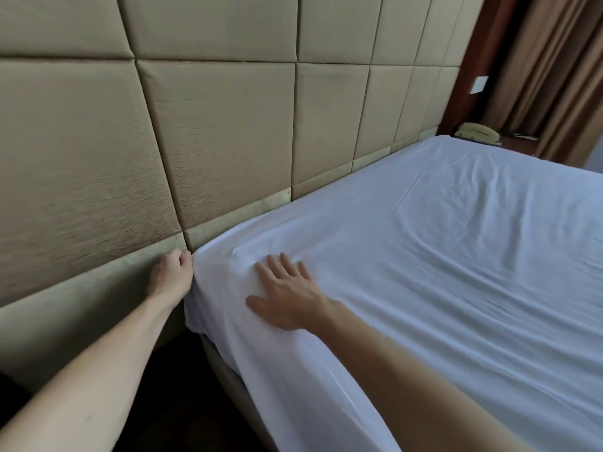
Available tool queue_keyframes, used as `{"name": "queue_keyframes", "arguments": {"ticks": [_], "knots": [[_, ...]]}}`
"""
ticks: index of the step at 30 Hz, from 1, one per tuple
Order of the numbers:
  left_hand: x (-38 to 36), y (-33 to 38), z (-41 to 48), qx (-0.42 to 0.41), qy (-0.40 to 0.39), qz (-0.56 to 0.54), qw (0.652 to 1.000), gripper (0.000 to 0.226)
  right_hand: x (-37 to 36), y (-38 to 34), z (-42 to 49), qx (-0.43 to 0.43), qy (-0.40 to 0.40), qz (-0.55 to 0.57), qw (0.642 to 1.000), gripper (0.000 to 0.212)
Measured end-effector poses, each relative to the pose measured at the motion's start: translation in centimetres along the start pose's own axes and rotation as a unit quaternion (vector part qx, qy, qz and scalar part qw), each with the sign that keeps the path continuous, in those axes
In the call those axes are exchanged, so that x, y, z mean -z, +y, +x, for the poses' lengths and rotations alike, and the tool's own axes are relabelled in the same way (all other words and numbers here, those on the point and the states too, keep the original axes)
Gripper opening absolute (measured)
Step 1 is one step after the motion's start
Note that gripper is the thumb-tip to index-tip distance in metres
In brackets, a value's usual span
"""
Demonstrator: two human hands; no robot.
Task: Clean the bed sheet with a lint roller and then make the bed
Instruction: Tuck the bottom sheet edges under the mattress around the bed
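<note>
Forearms: both bare, the left one stretched toward the bed corner, the right one lying out over the mattress edge.
Floor (156, 402): dark strip between the wall and the bed, too dim to make out much.
Bed base (228, 386): tan side panel peeking out under the hanging cloth at the near corner.
Right hand (287, 295): flat on top of the bed sheet (440, 256) near the corner, palm down, fingers straight and a bit spread, thumb out to the side. It was pressing, not grabbing.
Left hand (171, 272): down at the very corner, wedged between the headboard and the mattress, fingers curled with the knuckles right against the cloth edge. Honestly couldn't tell if it had any fabric pinched in there.
Where the sheet was: white, spread over the whole mattress and draped down the near side, bunched a little at the corner by the left hand, with soft creases running across the top.
Headboard (212, 125): big padded beige squares covering the wall, touching the bed's head end all along.
Far corner: an olive thing (478, 133) that looked like a phone sat on a dark bedside surface just past the mattress.
Wall plate (479, 84): small, white, on the reddish-brown panel above it.
Curtain (554, 76): brown, hanging in folds at the far right.
</note>
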State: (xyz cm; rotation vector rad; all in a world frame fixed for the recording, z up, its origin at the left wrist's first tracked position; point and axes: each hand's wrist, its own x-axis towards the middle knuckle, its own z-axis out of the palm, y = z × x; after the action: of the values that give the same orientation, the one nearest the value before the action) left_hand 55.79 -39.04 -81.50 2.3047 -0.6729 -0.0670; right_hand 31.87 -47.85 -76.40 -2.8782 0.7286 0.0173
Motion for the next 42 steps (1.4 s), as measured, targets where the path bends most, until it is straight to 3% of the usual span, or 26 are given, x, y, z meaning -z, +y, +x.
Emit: {"name": "queue_keyframes", "arguments": {"ticks": [5,11,14,18,21,25,27,31,33,35,37,39,42], "knots": [[0.5,2.6,-3.5,0.07,0.021,0.009,0.997,0.041,-1.5,0.9,-3.3,-0.01,0.003,0.007,1.0,0.072],[-0.3,3.3,-11.4,0.12,-0.008,-0.008,0.993,0.064,-1.5,-0.8,-5.3,-0.033,0.001,-0.02,0.999,0.072],[-1.4,2.8,-14.8,0.123,-0.045,-0.055,0.99,0.077,-1.8,-1.5,-7.6,-0.03,0.053,-0.038,0.997,0.065],[-2.2,3.5,-17.4,0.044,-0.037,-0.214,0.975,0.055,-1.9,-2.7,-11.5,-0.051,0.154,-0.055,0.985,0.046],[-2.1,3.7,-17.8,0.02,-0.022,-0.216,0.976,0.043,-2.7,-3.1,-14.7,-0.066,0.203,-0.072,0.974,0.041],[-1.9,2.1,-18.2,0.107,-0.005,-0.196,0.975,0.033,-4.4,-2.1,-18.0,-0.039,0.099,-0.065,0.992,0.087],[-2.3,1.8,-19.7,0.116,-0.033,-0.199,0.973,0.037,-5.0,-1.9,-18.3,-0.051,0.078,-0.06,0.994,0.096],[-3.2,3.5,-24.5,0.035,-0.077,-0.241,0.967,0.053,-4.8,-2.5,-18.1,-0.078,0.099,-0.057,0.99,0.085],[-3.2,3.9,-26.4,0.019,-0.093,-0.259,0.961,0.058,-4.6,-3.1,-19.3,-0.091,0.145,-0.041,0.984,0.064],[-3.3,4.3,-27.6,0.013,-0.114,-0.285,0.952,0.058,-4.4,-3.3,-21.2,-0.127,0.216,-0.072,0.965,0.037],[-3.2,5.0,-28.7,0.006,-0.119,-0.298,0.947,0.054,-4.2,-3.1,-23.8,-0.194,0.264,-0.146,0.934,0.029],[-3.2,5.9,-30.0,0.003,-0.115,-0.292,0.949,0.052,-4.0,-2.8,-26.2,-0.273,0.243,-0.194,0.91,0.038],[-3.2,7.2,-31.6,0.028,-0.114,-0.275,0.954,0.053,-4.3,-2.9,-27.8,-0.349,0.175,-0.178,0.903,0.046]]}}
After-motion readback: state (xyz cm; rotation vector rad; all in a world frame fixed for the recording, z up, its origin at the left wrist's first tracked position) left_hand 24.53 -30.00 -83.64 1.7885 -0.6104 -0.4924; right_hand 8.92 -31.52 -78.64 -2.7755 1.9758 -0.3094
